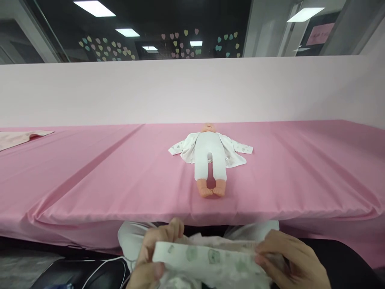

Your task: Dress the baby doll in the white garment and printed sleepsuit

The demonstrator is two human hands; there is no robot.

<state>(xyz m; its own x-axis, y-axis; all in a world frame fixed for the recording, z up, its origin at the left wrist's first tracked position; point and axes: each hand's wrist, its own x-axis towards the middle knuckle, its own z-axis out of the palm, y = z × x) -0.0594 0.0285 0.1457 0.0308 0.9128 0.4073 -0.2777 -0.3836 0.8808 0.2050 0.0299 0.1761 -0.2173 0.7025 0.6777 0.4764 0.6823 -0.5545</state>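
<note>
A baby doll [209, 158] lies on its back on the pink tablecloth [120, 176], feet towards me, in a white bodysuit with an open patterned jacket spread under it. Below the table's near edge, both hands hold a white cloth with faint green prints [207, 259]. My left hand [153, 257] grips its left end with fingers curled over the top. My right hand [293, 261] pinches its right end. The lower part of the cloth is cut off by the frame.
A pale pink garment [21, 138] lies at the table's far left. A pale wall [192, 90] runs behind the table. A white cable [102, 267] crosses a dark surface at the lower left.
</note>
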